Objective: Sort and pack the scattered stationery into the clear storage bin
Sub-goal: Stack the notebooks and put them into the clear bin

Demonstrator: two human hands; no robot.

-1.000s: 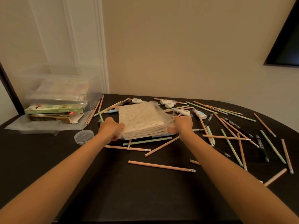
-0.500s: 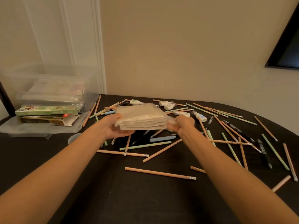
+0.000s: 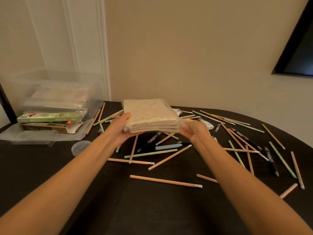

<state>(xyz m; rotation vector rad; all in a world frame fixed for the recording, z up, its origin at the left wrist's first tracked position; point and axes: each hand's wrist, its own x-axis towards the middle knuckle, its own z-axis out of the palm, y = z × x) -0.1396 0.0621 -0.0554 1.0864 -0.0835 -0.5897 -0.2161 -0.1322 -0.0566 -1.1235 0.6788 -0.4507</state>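
While left hand (image 3: 122,131) and right hand (image 3: 194,132) fingers clasped its sides, the plastic-wrapped beige notebook stack (image 3: 149,114) hung level, right of the clear bin (image 3: 55,89). Its long axis pointed away from the person.

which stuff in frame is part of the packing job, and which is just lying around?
Job: wrapped notebook pack, gripped by left hand, right hand at its edge; clear storage bin; scattered pencils; black pens; light blue marker.
Lying about: round clear lid; dark wall panel; white door trim.

dark table (image 3: 152,209), scattered pencils (image 3: 166,181), pens (image 3: 271,160), clear bin (image 3: 50,92)
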